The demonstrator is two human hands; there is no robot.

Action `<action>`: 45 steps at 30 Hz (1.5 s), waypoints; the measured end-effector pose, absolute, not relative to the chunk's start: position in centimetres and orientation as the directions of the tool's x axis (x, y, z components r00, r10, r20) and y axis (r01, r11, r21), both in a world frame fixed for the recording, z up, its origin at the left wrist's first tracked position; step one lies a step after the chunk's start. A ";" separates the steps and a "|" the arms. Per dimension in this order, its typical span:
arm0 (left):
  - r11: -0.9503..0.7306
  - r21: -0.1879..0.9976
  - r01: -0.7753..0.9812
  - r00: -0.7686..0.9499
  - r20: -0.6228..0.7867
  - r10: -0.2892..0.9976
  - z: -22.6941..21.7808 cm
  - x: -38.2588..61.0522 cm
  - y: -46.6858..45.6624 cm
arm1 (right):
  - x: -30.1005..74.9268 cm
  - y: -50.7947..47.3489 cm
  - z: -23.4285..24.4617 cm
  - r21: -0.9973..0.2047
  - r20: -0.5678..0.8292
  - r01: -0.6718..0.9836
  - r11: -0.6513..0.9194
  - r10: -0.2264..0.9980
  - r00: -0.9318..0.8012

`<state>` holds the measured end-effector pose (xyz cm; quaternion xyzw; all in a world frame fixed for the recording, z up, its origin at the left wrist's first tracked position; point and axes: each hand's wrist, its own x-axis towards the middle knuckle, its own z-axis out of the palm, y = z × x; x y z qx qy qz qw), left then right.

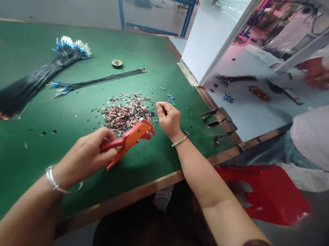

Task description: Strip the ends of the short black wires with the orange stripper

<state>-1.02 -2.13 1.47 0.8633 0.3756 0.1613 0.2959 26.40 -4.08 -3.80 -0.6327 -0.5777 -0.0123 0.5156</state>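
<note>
My left hand (90,154) is closed round the handles of a red and orange wire stripper (133,139), whose jaws point up and to the right. Just beyond the tool, a heap of short copper-coloured and black wire pieces (121,114) lies on the green table. My right hand (167,119) is at the heap's right edge, thumb and forefinger pinching the end of a short, thin dark wire piece (149,101). A few small blue-tipped pieces (171,98) lie just past that hand.
A large bundle of black wires (27,81) with blue and clear ends lies at left. A thinner wire bundle (104,78) and a tape roll (117,64) are behind the heap. Metal clamps (220,121) and a white panel (215,30) border the right side. Another person's hands (319,72) show beyond.
</note>
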 end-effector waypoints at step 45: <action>-0.089 0.994 0.056 0.480 0.052 0.876 -1.6 -0.3 -3.1 | 19.4 -8.6 1.4 -0.924 0.348 0.260 0.279 0.897 0.273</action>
